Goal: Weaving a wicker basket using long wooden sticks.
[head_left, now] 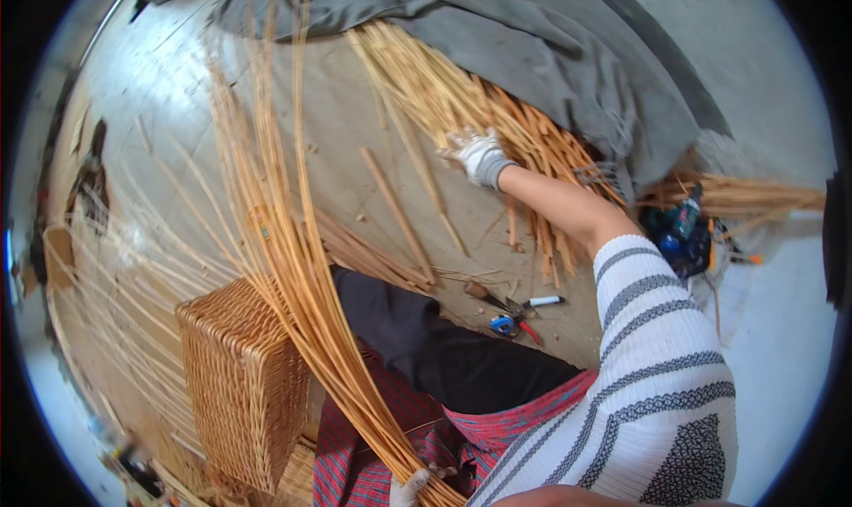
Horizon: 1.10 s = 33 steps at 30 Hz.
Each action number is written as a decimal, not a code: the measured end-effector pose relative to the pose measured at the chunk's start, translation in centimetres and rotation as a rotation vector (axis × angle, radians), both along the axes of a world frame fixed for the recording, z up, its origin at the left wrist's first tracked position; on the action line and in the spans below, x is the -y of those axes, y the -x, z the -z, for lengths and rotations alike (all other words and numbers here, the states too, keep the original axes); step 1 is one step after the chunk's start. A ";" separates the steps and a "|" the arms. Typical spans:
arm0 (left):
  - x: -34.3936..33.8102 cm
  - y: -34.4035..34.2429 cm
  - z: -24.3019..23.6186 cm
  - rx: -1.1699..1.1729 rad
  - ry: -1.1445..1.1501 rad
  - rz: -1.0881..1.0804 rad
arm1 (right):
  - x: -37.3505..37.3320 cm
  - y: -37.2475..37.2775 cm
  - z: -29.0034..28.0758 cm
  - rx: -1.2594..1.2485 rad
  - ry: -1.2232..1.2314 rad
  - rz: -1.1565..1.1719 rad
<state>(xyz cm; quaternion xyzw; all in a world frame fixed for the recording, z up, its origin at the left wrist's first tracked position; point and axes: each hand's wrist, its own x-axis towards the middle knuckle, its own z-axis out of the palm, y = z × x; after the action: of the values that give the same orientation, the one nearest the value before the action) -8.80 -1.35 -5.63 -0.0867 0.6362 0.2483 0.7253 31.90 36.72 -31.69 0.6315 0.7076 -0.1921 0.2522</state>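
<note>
My left hand, in a white glove at the bottom edge, is closed around a long bundle of tan rods that fans upward across my lap. My right hand, gloved white with a grey cuff, reaches forward with fingers apart onto a pile of pale and orange-brown strips, partly covered by a grey cloth. My dark-trousered leg lies beneath my right arm. A woven wicker basket stands left of the bundle, with thin pale rods spread behind it.
Loose sticks lie on the concrete floor. Cutters, a blue tape measure, a wooden-handled tool and a white marker lie by my leg. A dark bag with a bottle and more rods sit at right.
</note>
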 end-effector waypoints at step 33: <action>5.0 -2.8 -6.3 -0.468 -0.331 0.200 | 32.4 -9.8 -0.5 -0.283 0.310 0.178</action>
<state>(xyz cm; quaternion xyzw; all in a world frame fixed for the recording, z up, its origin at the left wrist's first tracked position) -5.98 -6.40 0.63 0.1554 0.7424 0.2890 0.5841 41.71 4.34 -31.23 0.6117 0.6396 -0.4067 0.2264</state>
